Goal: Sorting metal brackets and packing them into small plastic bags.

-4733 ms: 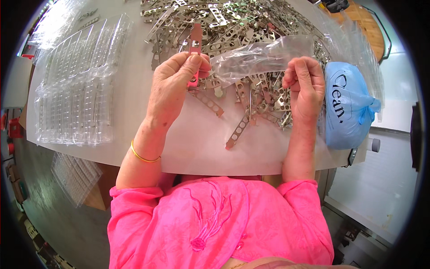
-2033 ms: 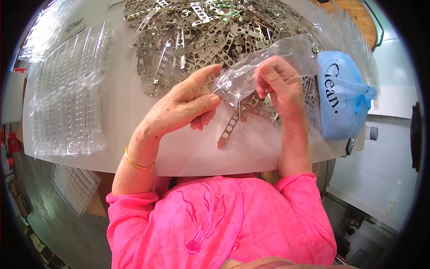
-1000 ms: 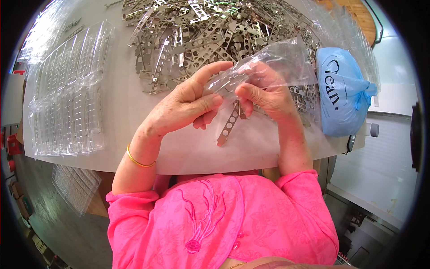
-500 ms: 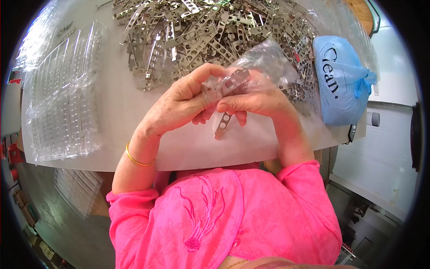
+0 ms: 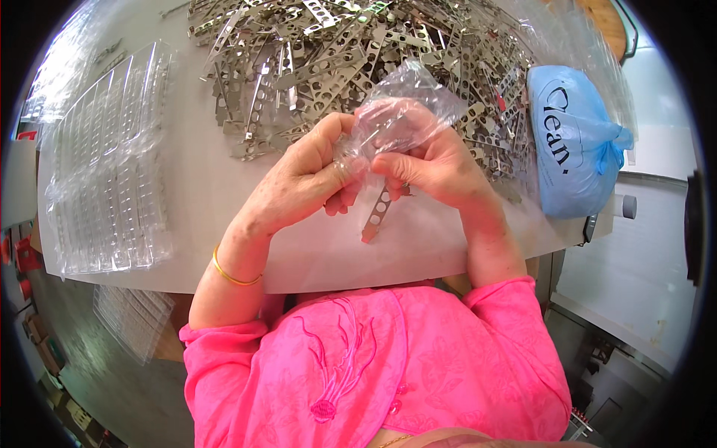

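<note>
Both hands are raised over the near part of the table, close together. My left hand [image 5: 291,179], a gold bangle at its wrist, pinches the gathered edge of a clear plastic bag [image 5: 418,86]. My right hand [image 5: 441,168] is closed opposite it, its thumb pointing at the left fingertips. From beneath the right fingers a flat metal strip with round holes [image 5: 377,215] slants down toward me; its upper end is hidden by the fingers and bag. The bag's crinkled film spreads over the right fingers, so whether that hand grips film too is hard to tell.
A large heap of perforated metal strips [image 5: 328,67] covers the far middle of the table [image 5: 314,272]. Stacked clear plastic trays [image 5: 108,201] lie at the left. On the right sits a knotted blue plastic bag [image 5: 571,142]. More clear trays [image 5: 134,317] stand below the table's left edge.
The clear bag has shifted left and bunched up between my hands. The metal strip's upper end, seen through the film before, is now covered, and its lower end sits slightly nearer me.
</note>
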Action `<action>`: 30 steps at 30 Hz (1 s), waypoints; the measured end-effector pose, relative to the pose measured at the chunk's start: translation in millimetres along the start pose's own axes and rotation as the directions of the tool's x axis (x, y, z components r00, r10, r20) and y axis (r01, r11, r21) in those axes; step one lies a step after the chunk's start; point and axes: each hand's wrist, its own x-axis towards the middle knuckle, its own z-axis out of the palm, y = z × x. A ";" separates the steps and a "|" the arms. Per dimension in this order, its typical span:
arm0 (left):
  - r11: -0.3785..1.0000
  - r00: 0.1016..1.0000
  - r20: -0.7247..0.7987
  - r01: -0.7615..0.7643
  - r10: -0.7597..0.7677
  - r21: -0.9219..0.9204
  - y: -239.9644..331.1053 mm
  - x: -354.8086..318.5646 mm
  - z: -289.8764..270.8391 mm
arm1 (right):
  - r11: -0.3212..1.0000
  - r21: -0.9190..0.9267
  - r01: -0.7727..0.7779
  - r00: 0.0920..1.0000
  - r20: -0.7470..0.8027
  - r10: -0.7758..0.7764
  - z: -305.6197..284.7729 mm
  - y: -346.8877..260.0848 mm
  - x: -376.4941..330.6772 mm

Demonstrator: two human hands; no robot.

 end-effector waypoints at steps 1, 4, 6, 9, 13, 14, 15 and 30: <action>0.999 1.000 0.012 -0.027 0.028 -0.021 -0.3 0.1 0.5 | 1.000 0.002 -0.022 1.000 -0.005 0.022 1.7 -0.8 -0.5; 0.998 0.999 0.009 -0.050 0.050 -0.029 -1.3 -1.5 3.1 | 1.000 -0.019 -0.017 0.999 0.033 0.017 1.0 -2.0 0.1; 0.999 0.999 -0.004 -0.045 0.045 -0.016 -1.9 -1.8 3.2 | 0.999 0.000 -0.033 0.998 0.048 0.033 3.2 -4.9 -1.3; 1.000 0.999 0.045 -0.022 0.022 0.001 -2.1 -2.4 0.3 | 0.998 -0.008 -0.065 0.995 0.074 0.065 3.5 -5.0 -1.5; 0.999 1.000 -0.010 -0.019 0.020 0.041 0.0 -2.8 2.1 | 0.992 -0.126 -0.021 0.999 0.036 0.025 -1.3 -0.1 0.5; 0.999 0.999 -0.040 -0.025 0.027 0.044 0.5 -2.4 2.8 | 0.992 -0.127 -0.017 0.999 0.039 0.022 -2.9 -2.5 -0.4; 0.999 0.999 -0.043 -0.028 0.030 0.047 0.5 -1.8 2.4 | 0.995 -0.096 -0.009 1.000 0.020 0.011 -4.5 -6.5 -2.4; 0.998 0.998 0.011 -0.056 0.056 0.022 -4.1 -0.8 -1.3 | 0.996 -0.016 0.083 0.997 -0.004 -0.083 -6.7 -3.4 -0.1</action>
